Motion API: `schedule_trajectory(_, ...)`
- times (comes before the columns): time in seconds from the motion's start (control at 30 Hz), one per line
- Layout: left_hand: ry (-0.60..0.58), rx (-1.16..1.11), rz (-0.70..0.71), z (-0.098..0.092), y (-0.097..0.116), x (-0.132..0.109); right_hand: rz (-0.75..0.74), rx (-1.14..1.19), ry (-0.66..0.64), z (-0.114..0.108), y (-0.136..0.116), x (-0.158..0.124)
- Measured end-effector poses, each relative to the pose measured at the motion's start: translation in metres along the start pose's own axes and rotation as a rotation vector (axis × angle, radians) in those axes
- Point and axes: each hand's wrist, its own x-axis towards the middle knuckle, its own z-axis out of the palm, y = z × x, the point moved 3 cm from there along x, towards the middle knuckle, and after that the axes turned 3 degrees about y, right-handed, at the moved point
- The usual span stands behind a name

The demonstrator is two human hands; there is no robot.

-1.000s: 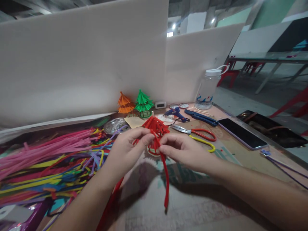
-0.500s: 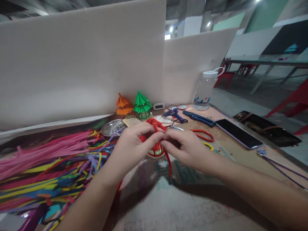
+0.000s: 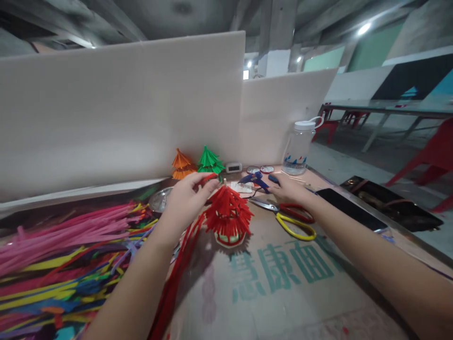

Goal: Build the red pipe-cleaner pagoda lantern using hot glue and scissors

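My left hand (image 3: pixel 189 196) is closed in a pinch on a short length of red pipe cleaner (image 3: pixel 209 178), left of a red tiered tree (image 3: pixel 229 212). The tree, made of pipe cleaner pieces, stands upright on a pale round base, with a thin stick showing at its tip. Over on the right, my right hand (image 3: pixel 288 190) has its fingers curled over a long blue tool (image 3: pixel 273 179); most of it is hidden under the hand. Just left of those fingers lies a blue glue gun (image 3: pixel 255 179). Scissors (image 3: pixel 295 221) with red and yellow handles lie below.
Many coloured pipe cleaners (image 3: pixel 71 245) spread across the left side. Long red strands (image 3: pixel 180 264) hang beside my left forearm. Orange (image 3: pixel 182 164) and green (image 3: pixel 209 160) trees stand by the white partition (image 3: pixel 141 113). A water bottle (image 3: pixel 295 148) and phone (image 3: pixel 348 208) are on the right.
Both hands have left the red tree and moved apart. My right hand has gone over to the blue tool, my left is beside the tree with red pipe cleaner, and the view has tilted up.
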Motion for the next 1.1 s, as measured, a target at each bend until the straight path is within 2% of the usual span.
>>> schedule_trajectory(0.1, -0.070, -0.055, 0.053, 0.014, 0.004, 0.008, -0.007, 0.069, -0.034, 0.015, 0.012, 0.012)
schedule_trajectory(0.23, -0.059, -0.054, 0.180, 0.020, 0.013, 0.006, -0.050, 0.171, -0.086, 0.034, 0.017, 0.027)
schedule_trajectory(0.37, -0.054, -0.070, 0.214, 0.014, 0.016, 0.001, -0.040, 0.204, -0.058, 0.051, 0.015, 0.038)
schedule_trajectory(0.5, -0.030, -0.069, 0.185, 0.002, 0.015, 0.000, -0.005, 0.200, 0.004, 0.056, 0.013, 0.039)
schedule_trajectory(0.6, -0.024, -0.059, 0.170, -0.003, 0.012, 0.001, 0.017, 0.210, 0.052, 0.049, 0.011, 0.035)
schedule_trajectory(0.73, -0.055, -0.057, 0.137, -0.006, 0.009, 0.003, 0.018, 0.295, 0.086, 0.027, -0.003, 0.028)
schedule_trajectory(0.87, -0.081, -0.074, 0.137, -0.009, 0.008, 0.002, -0.011, 0.453, 0.088, -0.003, -0.039, 0.008)
schedule_trajectory(0.97, -0.134, -0.068, 0.118, -0.007, 0.006, 0.001, -0.138, 0.734, 0.086, -0.022, -0.072, -0.020)
schedule_trajectory(1.0, -0.146, -0.063, 0.106, -0.005, 0.005, 0.001, -0.165, 0.782, 0.119, -0.027, -0.079, -0.029)
schedule_trajectory(1.1, -0.141, -0.061, 0.072, -0.003, 0.001, 0.002, -0.212, 0.787, 0.085, -0.035, -0.092, -0.052)
